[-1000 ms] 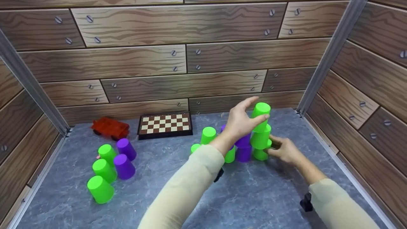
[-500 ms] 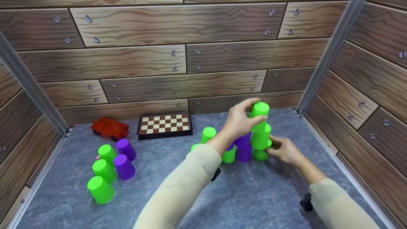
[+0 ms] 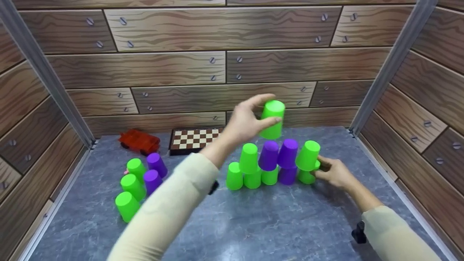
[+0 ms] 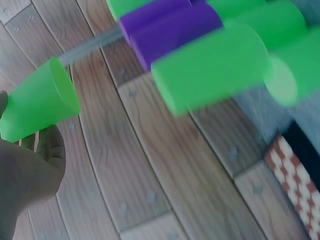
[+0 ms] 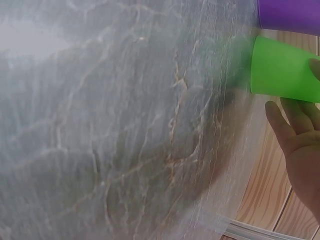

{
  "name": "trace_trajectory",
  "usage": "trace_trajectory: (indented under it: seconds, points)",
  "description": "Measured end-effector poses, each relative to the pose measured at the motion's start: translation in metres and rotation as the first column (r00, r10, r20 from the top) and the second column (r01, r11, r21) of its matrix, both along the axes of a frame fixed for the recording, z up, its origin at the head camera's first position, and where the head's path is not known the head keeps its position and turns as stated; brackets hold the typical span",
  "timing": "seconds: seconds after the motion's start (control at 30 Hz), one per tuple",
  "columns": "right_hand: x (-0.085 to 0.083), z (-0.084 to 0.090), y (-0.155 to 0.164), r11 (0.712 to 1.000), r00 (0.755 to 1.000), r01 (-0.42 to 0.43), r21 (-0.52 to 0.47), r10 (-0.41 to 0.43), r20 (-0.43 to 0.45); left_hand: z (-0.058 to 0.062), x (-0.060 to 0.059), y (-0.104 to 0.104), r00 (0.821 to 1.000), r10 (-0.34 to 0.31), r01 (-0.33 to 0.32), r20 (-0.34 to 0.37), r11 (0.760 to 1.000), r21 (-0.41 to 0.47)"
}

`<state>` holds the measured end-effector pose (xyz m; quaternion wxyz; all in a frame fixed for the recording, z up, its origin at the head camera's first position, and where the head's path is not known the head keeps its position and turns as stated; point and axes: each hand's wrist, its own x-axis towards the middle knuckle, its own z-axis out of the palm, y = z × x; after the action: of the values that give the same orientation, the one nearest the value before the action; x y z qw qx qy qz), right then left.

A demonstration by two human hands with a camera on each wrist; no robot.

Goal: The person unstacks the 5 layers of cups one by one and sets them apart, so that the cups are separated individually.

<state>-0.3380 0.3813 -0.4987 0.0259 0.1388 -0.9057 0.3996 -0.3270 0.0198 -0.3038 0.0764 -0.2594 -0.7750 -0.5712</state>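
Note:
My left hand holds an upside-down green cup between thumb and fingers, in the air above the stacked cups. The same cup is at the left edge of the left wrist view. Below it stands a two-level row of upside-down cups, with green and purple ones in the upper level. My right hand has its thumb and fingers around the rightmost lower green cup. That cup shows in the right wrist view; an upper green cup partly covers it in the head view.
Further left stand green cups and purple cups, one partly behind my left sleeve. At the back are a red toy car and a checkered board. Wood-patterned walls enclose the grey surface.
My left hand has lifted the green cup off the right end of the upper level and carried it leftward. The right hand stays at the lower green cup. The head view has shifted slightly.

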Motion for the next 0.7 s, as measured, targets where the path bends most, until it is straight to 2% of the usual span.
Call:
trace_trajectory:
  seconds: [0.13,0.3,0.6,0.7]
  points:
    - [-0.001,0.001,0.0,1.0,1.0,0.007,0.029,-0.007,0.001,0.007,0.003,-0.037,1.0,0.016,-0.017,-0.016,1.0,-0.027]
    - [-0.002,0.002,-0.002,0.999,1.0,0.003,0.032,-0.003,0.001,0.009,0.008,-0.081,0.998,0.051,-0.054,-0.041,0.994,-0.098]
    - [-0.001,0.005,-0.002,0.998,1.0,0.004,0.061,-0.004,-0.005,0.003,0.024,-0.146,0.996,0.08,-0.085,-0.038,0.979,-0.186]
    - [-0.001,0.006,-0.003,0.998,1.0,-0.001,0.062,0.0,0.008,0.0,0.031,-0.166,0.993,0.109,-0.119,-0.055,0.966,-0.228]
